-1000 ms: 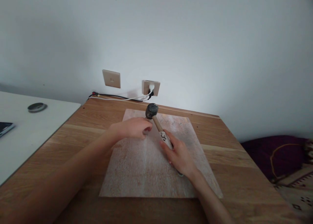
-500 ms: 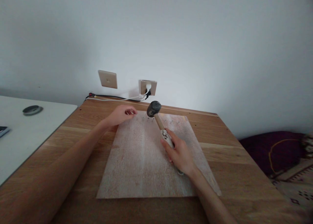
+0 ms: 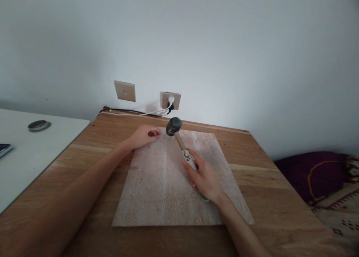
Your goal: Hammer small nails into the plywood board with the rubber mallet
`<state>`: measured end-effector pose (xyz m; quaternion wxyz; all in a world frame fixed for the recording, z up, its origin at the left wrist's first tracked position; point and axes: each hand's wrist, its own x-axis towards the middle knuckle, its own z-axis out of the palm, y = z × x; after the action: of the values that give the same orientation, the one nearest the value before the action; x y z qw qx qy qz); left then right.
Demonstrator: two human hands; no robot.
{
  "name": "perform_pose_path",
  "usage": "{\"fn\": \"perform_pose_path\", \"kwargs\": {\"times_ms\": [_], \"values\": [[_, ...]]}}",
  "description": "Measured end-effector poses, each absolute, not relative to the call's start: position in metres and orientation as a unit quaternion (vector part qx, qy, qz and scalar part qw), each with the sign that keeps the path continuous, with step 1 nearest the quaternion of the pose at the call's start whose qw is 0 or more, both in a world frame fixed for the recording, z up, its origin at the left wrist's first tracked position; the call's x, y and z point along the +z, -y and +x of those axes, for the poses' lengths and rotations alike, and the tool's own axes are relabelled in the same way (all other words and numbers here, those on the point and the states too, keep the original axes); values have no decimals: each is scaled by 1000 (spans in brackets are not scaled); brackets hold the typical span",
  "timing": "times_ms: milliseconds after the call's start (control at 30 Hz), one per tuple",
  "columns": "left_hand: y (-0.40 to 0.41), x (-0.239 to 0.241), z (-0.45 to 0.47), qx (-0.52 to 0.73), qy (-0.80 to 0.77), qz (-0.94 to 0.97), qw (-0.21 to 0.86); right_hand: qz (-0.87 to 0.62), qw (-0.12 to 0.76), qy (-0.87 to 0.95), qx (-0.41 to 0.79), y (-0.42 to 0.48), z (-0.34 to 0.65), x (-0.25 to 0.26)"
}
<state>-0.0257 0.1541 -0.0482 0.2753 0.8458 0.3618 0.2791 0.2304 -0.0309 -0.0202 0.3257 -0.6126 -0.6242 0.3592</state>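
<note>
My right hand [image 3: 206, 178] is wrapped round the pale, worn handle of a rubber mallet [image 3: 174, 126]. The mallet's dark head is raised toward the far left part of a flat wooden board [image 3: 151, 197]. At the board's far left corner, my left hand [image 3: 144, 135] has its fingertips pinched together low over the surface; whatever is between them is too small to make out. Several thin nails [image 3: 197, 140] stand in a row along the far edge of the board, some of them behind the mallet.
The board lies on a wooden table [image 3: 260, 197] against a wall. Cables [image 3: 131, 114] run along the table's back edge to a wall socket [image 3: 175, 101]. To the left, a white table [image 3: 25, 159] carries a round dark object [image 3: 38, 125] and part of a phone-like device [image 3: 5, 149].
My left hand has shifted slightly right along the board's far edge. The mallet head has moved a little left, closer to the left fingertips.
</note>
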Motion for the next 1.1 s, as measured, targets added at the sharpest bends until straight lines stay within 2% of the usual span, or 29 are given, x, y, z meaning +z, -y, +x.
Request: {"fn": "perform_pose_path", "kwargs": {"times_ms": [200,600,700,867,1000,1100], "values": [[-158,-56,-27,300,-367,831,291,-593,318,626,394,28,221,-13],[-162,-63,-29,324,-386,799,328,-584,297,671,348,16,210,-20],[-161,-62,-29,326,-379,801,329,-575,346,615,413,25,205,-18],[-163,-61,-31,300,-369,803,359,-540,480,372,583,67,199,-16],[-165,-61,-32,294,-369,802,366,-540,577,246,561,104,206,-19],[-164,-61,-31,303,-366,803,359,-557,597,208,539,117,213,-23]]}}
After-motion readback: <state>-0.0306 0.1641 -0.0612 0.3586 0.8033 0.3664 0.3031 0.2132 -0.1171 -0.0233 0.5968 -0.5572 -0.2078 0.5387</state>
